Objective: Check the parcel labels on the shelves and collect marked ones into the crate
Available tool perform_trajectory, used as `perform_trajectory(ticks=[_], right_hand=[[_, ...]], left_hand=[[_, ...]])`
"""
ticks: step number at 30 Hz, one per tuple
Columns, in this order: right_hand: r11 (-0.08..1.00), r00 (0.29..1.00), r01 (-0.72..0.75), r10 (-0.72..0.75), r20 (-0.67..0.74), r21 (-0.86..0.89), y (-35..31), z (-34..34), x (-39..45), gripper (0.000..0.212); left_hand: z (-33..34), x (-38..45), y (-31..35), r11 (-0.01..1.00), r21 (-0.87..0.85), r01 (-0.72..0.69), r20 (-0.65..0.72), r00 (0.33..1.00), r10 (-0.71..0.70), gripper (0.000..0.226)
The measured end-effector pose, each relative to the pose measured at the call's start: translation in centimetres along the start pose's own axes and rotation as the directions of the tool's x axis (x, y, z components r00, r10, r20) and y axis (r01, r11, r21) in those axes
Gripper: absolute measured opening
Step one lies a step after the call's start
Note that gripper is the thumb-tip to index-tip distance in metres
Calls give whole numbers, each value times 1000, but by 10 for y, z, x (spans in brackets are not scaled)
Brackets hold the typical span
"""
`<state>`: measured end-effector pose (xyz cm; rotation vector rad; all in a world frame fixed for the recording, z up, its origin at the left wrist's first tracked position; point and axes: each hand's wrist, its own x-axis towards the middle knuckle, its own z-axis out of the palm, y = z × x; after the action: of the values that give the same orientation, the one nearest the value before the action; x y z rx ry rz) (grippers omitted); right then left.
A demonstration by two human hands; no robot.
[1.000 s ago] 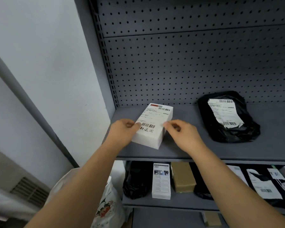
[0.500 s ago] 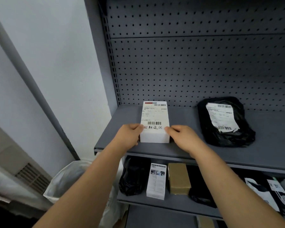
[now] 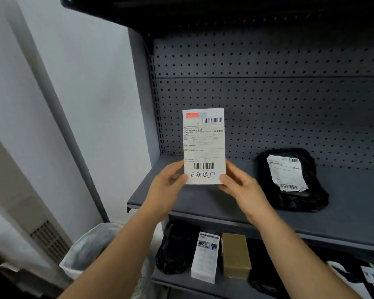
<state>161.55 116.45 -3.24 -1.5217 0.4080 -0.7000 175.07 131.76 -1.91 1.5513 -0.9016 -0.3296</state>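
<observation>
Left hand and right hand raised, fingers apparently pinching, forearms outstretched.

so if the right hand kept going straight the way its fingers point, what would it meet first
The right hand points up-left and already grips the white labelled box. Past the box, probably the pegboard back panel, though depth is unclear.

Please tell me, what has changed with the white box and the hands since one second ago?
Both hands, left hand and right hand, lifted the white box off the shelf and tipped it upright, label toward the camera. They keep gripping its lower edges. The black bag parcel stayed where it was.
</observation>
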Motion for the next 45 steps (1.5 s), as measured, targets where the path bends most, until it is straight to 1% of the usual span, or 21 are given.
perform_trajectory(ticks=[3,8,11,12,14,16,17,19,21,25,28,31,33,35,37,40,42,45], right_hand=[[1000,1000,15,-15,3,23,1,5,-5,43],[999,1000,2,-1,-9,45,3,10,-10,43],[998,1000,-12,13,-22,62,2,12,-11,43],[997,999,-21,24,-31,76,2,12,-10,44],[989,997,-61,66,-39,137,0,12,-5,53],[976,993,-110,114,-12,190,-2,12,-1,60],[974,992,-126,126,14,186,-5,13,0,58],[984,989,-134,127,70,114,-11,17,1,44],[990,988,-130,124,90,61,-16,23,1,38],[981,987,-157,155,30,114,-26,35,2,39],[977,983,-181,183,-7,114,-30,49,1,37],[984,984,-146,155,-89,97,-32,58,-4,32],[992,980,-104,115,-160,76,-33,58,-14,33],[995,964,-80,91,-249,52,-35,54,-31,36],[997,939,-63,71,-336,33,-39,44,-55,37],[999,885,-39,48,-462,30,-53,21,-102,41],[999,848,-36,35,-529,8,-65,5,-138,45],[998,761,-46,13,-649,-34,-82,-19,-198,43]], left_hand=[[-3,-6,2,1000,6,1,-17,1000,-1,39],[-9,-11,2,998,-7,67,-22,998,-67,37],[-15,-9,2,995,-29,92,-1,996,-92,37],[-17,-7,1,996,-34,86,3,996,-86,36],[-20,-3,1,996,-58,69,7,998,-69,36],[-24,0,0,993,-101,52,11,999,-51,37],[-25,1,0,992,-118,44,15,999,-43,37],[-29,4,1,990,-136,23,34,999,-18,39],[-34,7,2,988,-153,7,58,998,2,39],[-51,19,0,990,-138,-15,123,992,32,39],[-66,28,-2,994,-98,-42,196,979,60,39],[-76,35,-5,992,-60,-107,252,960,119,36],[-77,39,-9,970,21,-244,283,932,228,38],[-73,41,-12,904,142,-403,344,877,336,50],[-60,40,-9,871,168,-462,387,844,373,59],[-26,30,4,869,86,-487,459,794,399,61],[5,20,16,866,-4,-499,515,741,430,57],[58,-5,41,843,-145,-518,576,648,498,51]])
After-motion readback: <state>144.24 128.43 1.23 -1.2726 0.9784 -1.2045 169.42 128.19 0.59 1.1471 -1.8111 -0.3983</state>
